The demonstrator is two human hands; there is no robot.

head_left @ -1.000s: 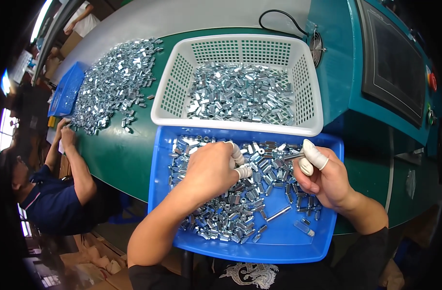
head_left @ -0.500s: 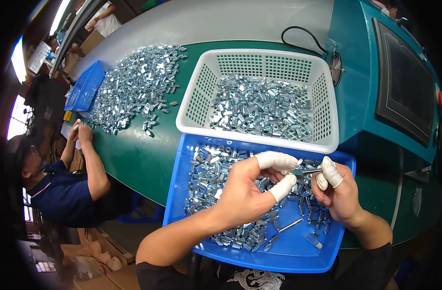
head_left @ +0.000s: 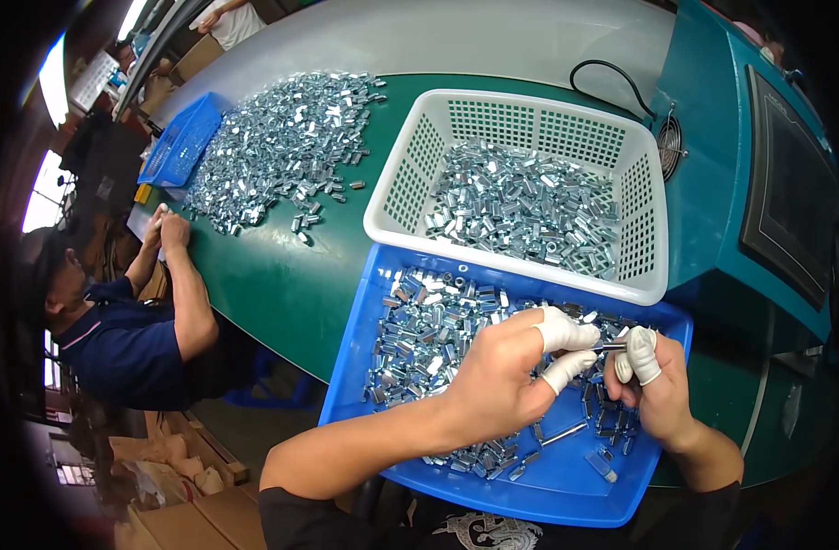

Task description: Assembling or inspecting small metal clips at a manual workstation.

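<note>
Both my hands meet over the right half of a blue tray, with white covers on thumbs and fingers. A slim metal rod is pinched by my right hand and runs toward the fingertips of my left hand. My left thumb and fingers close on a long hex nut, now mostly hidden by them; whether the rod is inside it I cannot tell. Many shiny hex nuts fill the tray's left side. Below my hands lie another metal rod and a small clear piece.
A white perforated basket holding hex nuts stands behind the tray. A nut heap and a blue container lie on the green table's far left. A co-worker sits left. A teal machine stands right.
The view has shifted, so the scene sits farther right. My left fingers have closed further over the nut, and less of the rod shows between my hands.
</note>
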